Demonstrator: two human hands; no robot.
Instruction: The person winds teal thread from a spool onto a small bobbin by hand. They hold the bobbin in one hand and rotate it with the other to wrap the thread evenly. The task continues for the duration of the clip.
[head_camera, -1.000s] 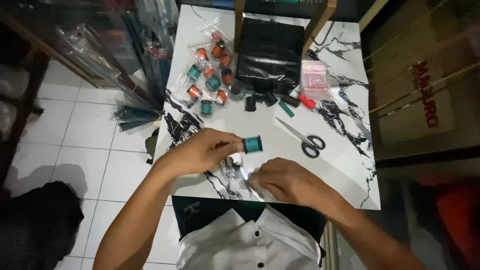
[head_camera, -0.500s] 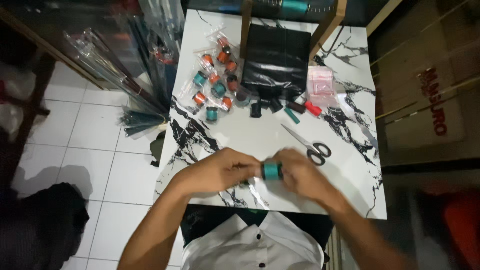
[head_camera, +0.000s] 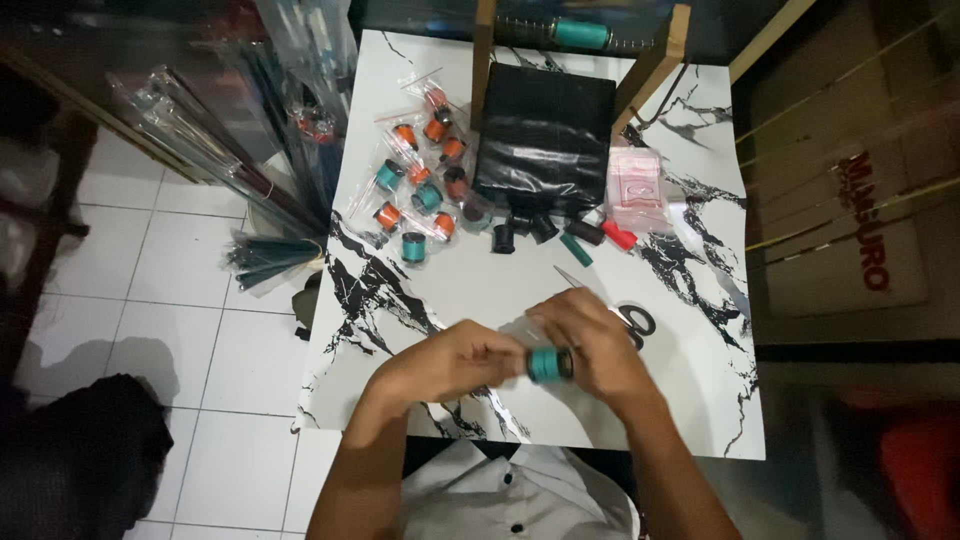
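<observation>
Since 1 second ago the teal spool (head_camera: 547, 364) has left the left hand (head_camera: 455, 362) alone and now sits between both hands, and the right hand (head_camera: 592, 345) has risen to meet it. The marble-patterned bench (head_camera: 470, 290) carries everything. Beyond the spool, at the far edge, lies a black pouch (head_camera: 545, 135). Left of the pouch is a heap of bagged orange and teal spools (head_camera: 420, 185). Scissors (head_camera: 630, 320) lie just behind the right hand. Both hands are closed on the teal spool, fingers pinching its ends.
</observation>
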